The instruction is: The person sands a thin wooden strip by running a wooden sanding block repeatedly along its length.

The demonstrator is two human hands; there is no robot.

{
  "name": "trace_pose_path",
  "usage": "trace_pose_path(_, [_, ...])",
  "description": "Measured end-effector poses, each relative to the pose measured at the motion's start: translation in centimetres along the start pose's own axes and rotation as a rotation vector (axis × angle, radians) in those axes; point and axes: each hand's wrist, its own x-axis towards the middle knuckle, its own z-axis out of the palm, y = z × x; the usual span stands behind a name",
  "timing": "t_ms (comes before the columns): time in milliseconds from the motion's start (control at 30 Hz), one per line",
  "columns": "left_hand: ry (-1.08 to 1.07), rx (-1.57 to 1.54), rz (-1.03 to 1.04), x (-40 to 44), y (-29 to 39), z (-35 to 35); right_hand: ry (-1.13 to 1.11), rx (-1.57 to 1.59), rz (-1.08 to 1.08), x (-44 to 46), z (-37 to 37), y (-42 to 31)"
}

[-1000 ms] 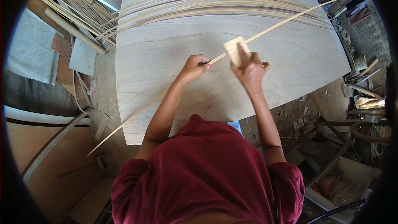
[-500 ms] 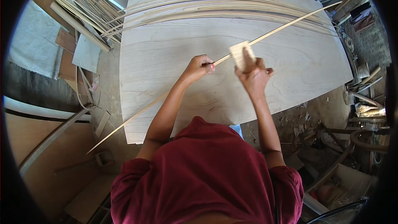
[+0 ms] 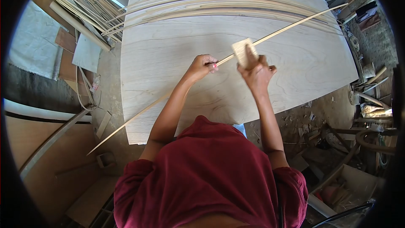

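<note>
While a red shirt [image 3: 202, 169] fills the near view, the left hand [image 3: 202, 66] grips a thin wooden strip [image 3: 225, 59] that slants over the table [image 3: 181, 38], its ends reaching past the edges. The right hand [image 3: 257, 76] holds a pale block [image 3: 239, 50] laid across the strip, one finger stretched along its top. Farther off, a bottle [image 3: 96, 83] is on the floor [image 3: 110, 76] to the left, any print on it too small to read. Loose strips [image 3: 219, 5] lie along the table's far side.
</note>
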Motion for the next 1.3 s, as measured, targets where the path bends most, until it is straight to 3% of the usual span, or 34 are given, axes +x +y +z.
trace_pose_path(167, [0.036, 0.002, -0.012, -0.2, 0.8, 0.2, 0.091, -0.012, 0.016, -0.2, 0.4, -0.1])
trace_pose_path(367, [0.040, 0.079, -0.019, -0.4, 1.2, -0.2, -0.032, 0.067, -0.198, -2.4, 0.5, -1.4])
trace_pose_path(433, [0.061, 0.072, 0.002, -0.4, 0.7, 0.1, -0.070, 0.038, -0.171, -1.3, -0.1, -0.6])
trace_pose_path(533, [0.077, 0.082, 0.030, -0.4, 0.5, 0.6, -0.013, -0.094, 0.032, 0.9, -1.2, 1.1])
trace_pose_path(633, [0.084, 0.098, 0.036, -0.3, 0.3, 0.7, 0.050, -0.126, -0.017, 0.7, -1.0, 0.8])
trace_pose_path(700, [0.088, 0.096, 0.040, -0.2, 0.4, 0.7, -0.043, -0.108, 0.007, -0.6, -1.3, -0.5])
trace_pose_path(800, [0.096, 0.042, 0.035, -0.2, 0.4, 0.7, -0.091, -0.014, -0.220, -3.0, -0.4, -2.0])
trace_pose_path(967, [0.094, 0.013, 0.065, 0.4, -0.6, 0.7, -0.162, -0.137, -0.127, 0.1, -1.4, 0.0])
trace_pose_path(1033, [0.065, 0.045, 0.028, -0.2, 0.6, 0.8, -0.018, -0.135, 0.007, 1.6, -1.4, 1.7])
trace_pose_path(1167, [0.001, 0.108, 0.001, -0.4, 1.1, 0.8, 0.053, -0.176, -0.016, 1.3, -0.8, 1.3])
trace_pose_path(1300, [-0.018, 0.068, -0.019, -0.5, 1.0, 0.7, -0.109, -0.119, -0.140, -1.8, -0.8, -1.8])
